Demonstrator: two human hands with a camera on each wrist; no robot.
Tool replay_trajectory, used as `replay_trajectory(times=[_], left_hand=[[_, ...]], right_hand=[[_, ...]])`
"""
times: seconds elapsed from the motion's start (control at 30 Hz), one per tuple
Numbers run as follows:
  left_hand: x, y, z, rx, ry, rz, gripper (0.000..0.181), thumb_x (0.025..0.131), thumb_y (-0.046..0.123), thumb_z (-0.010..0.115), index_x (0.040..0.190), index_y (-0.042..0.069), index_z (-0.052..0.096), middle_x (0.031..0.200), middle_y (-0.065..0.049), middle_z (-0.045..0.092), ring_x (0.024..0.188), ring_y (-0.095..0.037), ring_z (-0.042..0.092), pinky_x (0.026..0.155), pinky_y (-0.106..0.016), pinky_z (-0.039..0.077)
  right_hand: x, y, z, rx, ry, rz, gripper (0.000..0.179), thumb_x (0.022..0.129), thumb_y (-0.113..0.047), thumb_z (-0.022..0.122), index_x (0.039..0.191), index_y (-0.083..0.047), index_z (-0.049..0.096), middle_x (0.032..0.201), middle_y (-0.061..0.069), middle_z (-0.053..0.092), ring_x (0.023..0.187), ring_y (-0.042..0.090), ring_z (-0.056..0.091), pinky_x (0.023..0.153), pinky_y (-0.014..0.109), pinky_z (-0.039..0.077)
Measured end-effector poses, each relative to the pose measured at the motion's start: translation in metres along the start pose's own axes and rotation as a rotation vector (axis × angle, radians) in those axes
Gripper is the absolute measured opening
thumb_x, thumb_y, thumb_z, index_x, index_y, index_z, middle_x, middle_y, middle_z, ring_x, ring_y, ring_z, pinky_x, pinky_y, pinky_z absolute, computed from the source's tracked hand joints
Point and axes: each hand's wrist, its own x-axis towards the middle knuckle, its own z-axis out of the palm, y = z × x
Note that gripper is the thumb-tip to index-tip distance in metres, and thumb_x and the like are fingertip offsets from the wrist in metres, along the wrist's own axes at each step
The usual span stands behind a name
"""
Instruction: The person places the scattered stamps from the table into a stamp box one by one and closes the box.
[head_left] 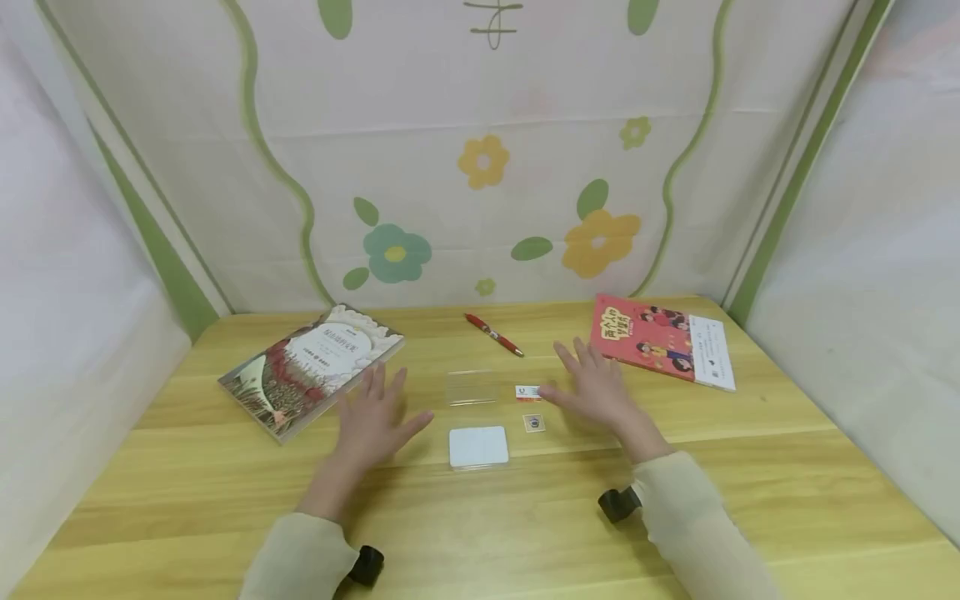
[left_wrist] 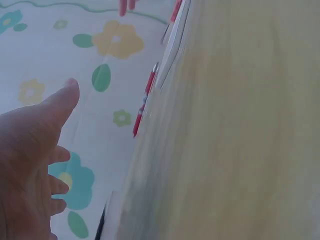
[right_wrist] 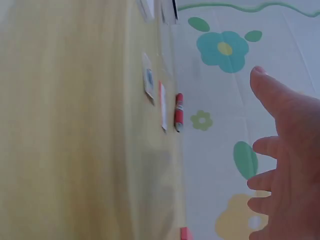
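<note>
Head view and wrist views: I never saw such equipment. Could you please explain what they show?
There is no robot here: the left grip and the right grip are simply a person's bare hands. The wide picture comes from a camera on the head, looking forward and down; the other two come from the wrists, so the wood-grain table appears turned sideways. On it lie an illustrated book at left, a red pen at the back and a red-covered book at right. Between the grips are a clear plastic rectangle, a white card that seems to sit in a clear case, a small red-and-white card and a small square stamp-like piece. Nothing is held; both have their fingers spread.
</note>
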Motion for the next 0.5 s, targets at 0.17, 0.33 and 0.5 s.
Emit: replay_trajectory(times=[0.17,0.33,0.5], left_hand=[[-0.003,0.008,0.013,-0.075,0.006,0.036,0.082,0.076,0.062,0.046,0.134,0.007,0.029,0.137,-0.023,0.018,0.125,-0.038,0.009,0.087,-0.065,0.005],[-0.007,0.01,0.028,-0.154,0.017,0.068,0.08,0.077,0.061,0.045,0.134,0.008,0.032,0.137,-0.021,0.019,0.125,-0.037,0.013,0.09,-0.062,0.002],[-0.01,0.009,0.04,-0.284,0.031,0.089,0.075,0.078,0.058,0.048,0.13,0.005,0.038,0.134,-0.023,0.025,0.122,-0.039,0.019,0.091,-0.061,0.003]], right_hand=[[-0.001,-0.005,0.015,0.072,-0.031,-0.038,0.08,0.078,-0.06,0.044,0.137,-0.011,0.022,0.139,0.02,0.014,0.124,0.04,0.009,0.09,0.062,0.006],[-0.001,-0.007,0.023,0.25,-0.058,-0.077,0.075,0.081,-0.053,0.046,0.136,-0.007,0.025,0.138,0.02,0.018,0.124,0.039,0.014,0.093,0.057,0.009],[0.001,-0.002,0.032,0.409,-0.075,-0.057,0.069,0.083,-0.047,0.049,0.136,-0.008,0.026,0.138,0.018,0.021,0.125,0.034,0.016,0.096,0.052,0.013]])
